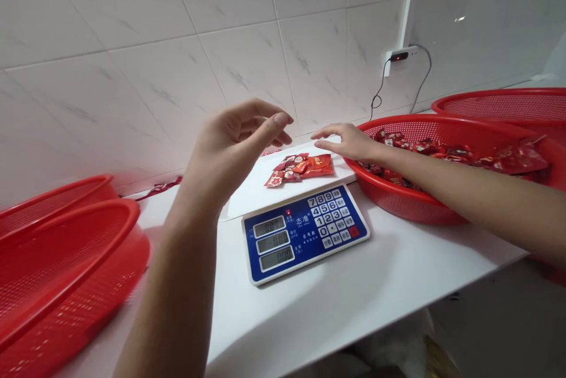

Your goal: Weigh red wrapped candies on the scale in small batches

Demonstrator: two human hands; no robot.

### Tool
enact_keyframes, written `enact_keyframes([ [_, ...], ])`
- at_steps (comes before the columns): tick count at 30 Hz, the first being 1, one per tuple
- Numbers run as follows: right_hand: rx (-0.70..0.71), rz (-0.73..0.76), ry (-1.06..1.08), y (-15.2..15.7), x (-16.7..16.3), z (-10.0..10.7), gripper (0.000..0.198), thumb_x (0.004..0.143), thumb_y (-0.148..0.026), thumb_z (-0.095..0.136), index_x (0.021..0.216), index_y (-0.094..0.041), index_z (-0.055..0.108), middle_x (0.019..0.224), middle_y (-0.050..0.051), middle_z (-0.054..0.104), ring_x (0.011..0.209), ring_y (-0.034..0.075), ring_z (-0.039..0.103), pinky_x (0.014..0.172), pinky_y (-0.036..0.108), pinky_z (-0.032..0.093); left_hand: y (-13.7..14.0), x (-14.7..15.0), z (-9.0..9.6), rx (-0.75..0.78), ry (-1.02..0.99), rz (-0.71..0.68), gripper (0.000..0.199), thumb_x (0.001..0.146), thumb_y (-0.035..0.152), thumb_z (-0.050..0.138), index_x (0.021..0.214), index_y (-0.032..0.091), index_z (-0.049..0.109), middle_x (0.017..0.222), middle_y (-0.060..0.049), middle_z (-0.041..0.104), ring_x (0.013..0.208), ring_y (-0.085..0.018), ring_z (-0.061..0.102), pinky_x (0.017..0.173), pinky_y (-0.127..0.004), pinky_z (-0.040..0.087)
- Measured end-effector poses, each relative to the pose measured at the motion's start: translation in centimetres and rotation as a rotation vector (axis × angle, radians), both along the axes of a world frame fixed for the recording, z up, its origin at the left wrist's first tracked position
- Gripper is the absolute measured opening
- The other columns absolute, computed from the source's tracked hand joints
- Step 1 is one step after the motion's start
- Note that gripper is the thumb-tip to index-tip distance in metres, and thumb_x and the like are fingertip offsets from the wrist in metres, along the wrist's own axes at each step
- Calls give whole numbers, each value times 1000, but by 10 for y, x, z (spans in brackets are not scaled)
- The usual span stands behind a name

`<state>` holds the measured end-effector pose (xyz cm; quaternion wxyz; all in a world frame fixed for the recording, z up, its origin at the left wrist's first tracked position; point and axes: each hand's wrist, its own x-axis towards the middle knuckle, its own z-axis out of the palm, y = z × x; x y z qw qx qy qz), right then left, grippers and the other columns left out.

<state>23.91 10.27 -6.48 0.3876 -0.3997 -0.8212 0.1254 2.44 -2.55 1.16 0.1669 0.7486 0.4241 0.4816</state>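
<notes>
My left hand (241, 142) hovers above the left part of the white weighing plate (243, 198), fingers loosely bent, with nothing seen in it. At the plate's far right side, my right hand (342, 140) is stretched out, thumb and fingers apart and holding nothing visible. A small heap of red-wrapped packets (300, 168) lies on the plate between and below both hands. In front of the plate sits the scale's blue panel (307, 233), with three small displays and a keypad. My right forearm crosses over a red basket (398, 201) holding many red packets.
Red perforated baskets (128, 230) stand at the left, and another red basket (508, 95) stands behind the filled one. Dark red strips (161, 187) lie near the tiled wall. A power strip (398, 58) with cables hangs at the back right. The white table's edge (442, 301) runs along the front.
</notes>
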Motion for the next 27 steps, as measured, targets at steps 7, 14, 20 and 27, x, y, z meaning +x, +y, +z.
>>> enact_keyframes([
  [7, 2, -11, -8, -2, -1, 0, 26, 87, -30, 65, 108, -20, 75, 115, 8, 73, 108, 23, 65, 100, 42, 47, -2, 2, 0, -8, 8, 14, 11, 87, 37, 68, 83, 28, 73, 74, 1, 73, 81, -18, 72, 79, -28, 57],
  [14, -15, -15, -30, -2, 0, 2, 28, 86, -33, 65, 109, -21, 75, 114, 8, 73, 107, 24, 65, 100, 42, 47, -2, 1, 0, -8, 17, 10, 11, 87, 37, 68, 83, 28, 72, 75, 1, 73, 80, -18, 72, 78, -27, 57],
  [20, -212, 0, -221, -1, 9, 21, 47, 82, -40, 69, 124, -20, 70, 120, 11, 70, 101, 24, 66, 89, 38, 52, 23, -4, -13, -37, 47, 23, 25, 85, 48, 68, 89, 24, 72, 83, -4, 74, 87, -21, 71, 82, -33, 57],
  [27, -321, -6, -462, -7, 7, 29, 41, 77, -35, 74, 115, -19, 74, 108, 9, 74, 99, 24, 67, 84, 34, 50, 91, -9, -69, -235, 621, 16, 120, 59, 69, 79, 155, 27, 21, 164, -23, 13, 148, -48, 19, 114, -65, 29],
])
